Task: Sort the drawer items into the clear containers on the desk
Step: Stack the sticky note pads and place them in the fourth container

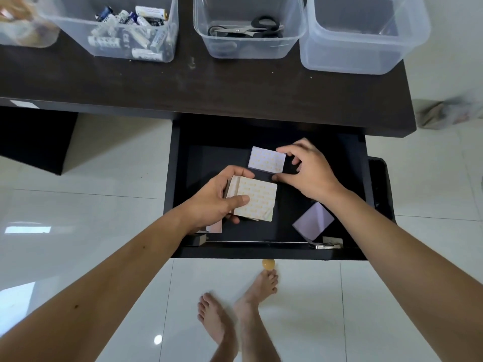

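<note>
Head view, only one. Far-left container [24,24] on the desk [183,84] is cut off by the frame's top and left edges, contents blurred, can't identify. Battery container [117,30] and scissors container [248,32] also cropped at top; fourth container [363,35] near the desk's right edge cropped too, inside hard to read through the plastic. Open drawer [266,250] below the desk's front edge; its back part sits in shadow under the desktop. Left hand [222,198] grips a stack of cream sticky-note pads [254,199], thumb on top, fingers curled underneath and mostly hidden; stack is squarish, tilted slightly clockwise, held over the drawer's left-front area; how many pads are in it is unclear. A pinkish pad [215,227] under the left wrist is mostly covered. Right hand [307,169] pinches a pale lilac pad [266,159] by its right edge, thumb and forefinger curled round the corners; pad lies near the drawer's middle-back, long axis running left-right, slightly skewed. Whether it's lifted off the drawer floor, can't tell. Another lilac pad [313,221] sits rotated like a diamond near the drawer's front-right corner, partly under the right forearm. Small metal item [325,244] at the front-right edge, unclear what.
</note>
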